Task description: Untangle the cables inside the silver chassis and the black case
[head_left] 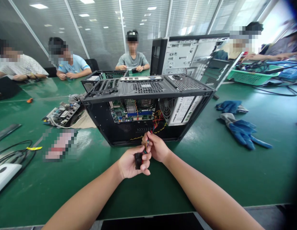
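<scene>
My left hand (pixel 132 162) is closed on a black multi-pin power connector (pixel 138 161), its pin face turned toward me. Just above it, my right hand (pixel 157 147) pinches the bundle of coloured power wires (pixel 155 126) leading from that connector. These wires run up into an open black computer case (pixel 138 91) lying on its side in front of me. Inside the case a power supply (pixel 183 110) with a fan sits at the right. A green motherboard (pixel 131 110) shows at the back left of the opening. Fingers hide part of the wires.
Blue work gloves (pixel 241 129) lie to the right. A second, taller case (pixel 186 54) stands behind, and a green basket (pixel 254 76) of cables is at the far right. On the left are a loose circuit board (pixel 63 115) and black cables (pixel 16 155). Several people sit around the table.
</scene>
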A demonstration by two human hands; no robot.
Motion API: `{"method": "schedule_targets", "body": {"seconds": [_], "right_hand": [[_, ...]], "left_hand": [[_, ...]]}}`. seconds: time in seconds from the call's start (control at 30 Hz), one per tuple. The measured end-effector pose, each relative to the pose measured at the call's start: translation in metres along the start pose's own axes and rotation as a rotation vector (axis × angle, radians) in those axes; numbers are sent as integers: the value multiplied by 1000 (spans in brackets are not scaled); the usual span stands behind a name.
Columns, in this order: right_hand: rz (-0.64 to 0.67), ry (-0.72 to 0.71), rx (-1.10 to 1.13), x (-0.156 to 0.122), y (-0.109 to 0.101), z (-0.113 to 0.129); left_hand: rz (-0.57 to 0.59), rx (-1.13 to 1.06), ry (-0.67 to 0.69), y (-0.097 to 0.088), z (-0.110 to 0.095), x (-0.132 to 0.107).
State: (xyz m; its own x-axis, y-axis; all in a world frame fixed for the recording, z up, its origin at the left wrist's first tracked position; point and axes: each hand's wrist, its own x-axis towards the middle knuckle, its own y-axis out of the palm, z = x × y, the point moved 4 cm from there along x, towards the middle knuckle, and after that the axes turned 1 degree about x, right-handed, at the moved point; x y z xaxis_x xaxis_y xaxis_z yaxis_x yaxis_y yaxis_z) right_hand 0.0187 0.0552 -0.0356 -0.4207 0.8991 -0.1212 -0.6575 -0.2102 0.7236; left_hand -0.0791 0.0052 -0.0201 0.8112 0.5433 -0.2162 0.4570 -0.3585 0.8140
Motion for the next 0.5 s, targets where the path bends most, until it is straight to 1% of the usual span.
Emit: {"method": "schedule_targets", "body": {"seconds": [0.13,0.27,0.37,0.43,0.5], "right_hand": [[6,-7,-21,0,0,0],[-13,8,-23,1,-3,-2],[-13,16,-26,2,-5,-4],[-6,13,-33,2,-4,-4],[-7,-21,-49,1,-3,-2]], "left_hand": [[-27,31,-11,-4,0,1],[-32,-14,-77,-7,-1,0],[-57,-26,-92,-8,-1,0],[-50,-8,-82,-8,1,1],[-24,22,-65,-8,2,1]]}}
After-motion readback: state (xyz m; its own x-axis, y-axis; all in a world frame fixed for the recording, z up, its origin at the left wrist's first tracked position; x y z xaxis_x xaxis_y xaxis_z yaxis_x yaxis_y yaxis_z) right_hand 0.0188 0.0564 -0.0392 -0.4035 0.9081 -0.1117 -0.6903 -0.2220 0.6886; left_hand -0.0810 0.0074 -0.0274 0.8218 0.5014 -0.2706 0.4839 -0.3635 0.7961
